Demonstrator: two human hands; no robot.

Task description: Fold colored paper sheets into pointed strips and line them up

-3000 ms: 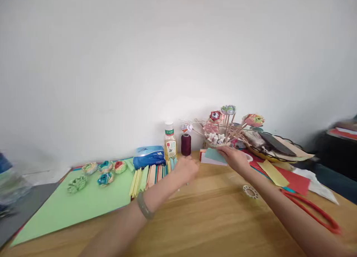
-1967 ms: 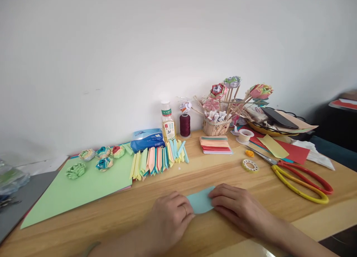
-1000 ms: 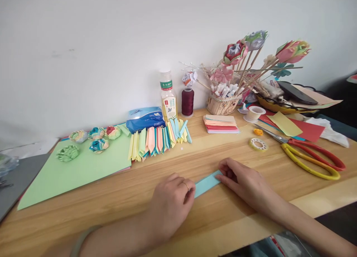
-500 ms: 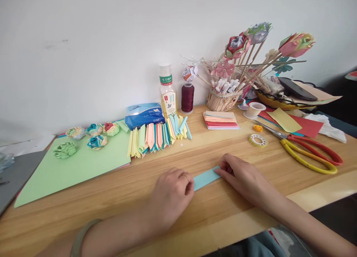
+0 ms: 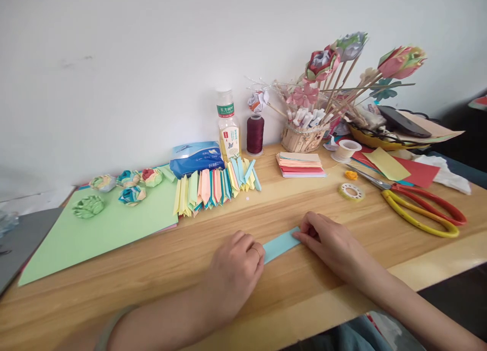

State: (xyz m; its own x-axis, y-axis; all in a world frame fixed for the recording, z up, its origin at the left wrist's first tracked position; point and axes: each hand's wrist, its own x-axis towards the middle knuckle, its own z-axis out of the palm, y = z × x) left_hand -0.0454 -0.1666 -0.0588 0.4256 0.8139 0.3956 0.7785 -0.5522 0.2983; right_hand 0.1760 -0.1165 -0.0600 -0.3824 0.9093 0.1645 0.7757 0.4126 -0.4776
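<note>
Blue paper (image 5: 282, 245), wider two seconds ago, is now a narrow strip at the table (image 5: 163, 265) between left hand (image 5: 236, 270), grip hidden, and right hand (image 5: 329, 242), thumb and finger pinching its end: lengthwise fold apparently made.

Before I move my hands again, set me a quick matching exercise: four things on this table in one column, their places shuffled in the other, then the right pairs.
Things
1. pale blue paper strip
2. dark maroon thread spool
3. metal scissors with red and yellow handles
4. plain green folded-paper flower

Places
A. lying just right of the round tape roll
B. on the large light-green paper sheet
C. spanning from the left hand to the right hand
D. standing just right of the clear plastic bottle

Pairs: 1-C, 2-D, 3-A, 4-B
</note>
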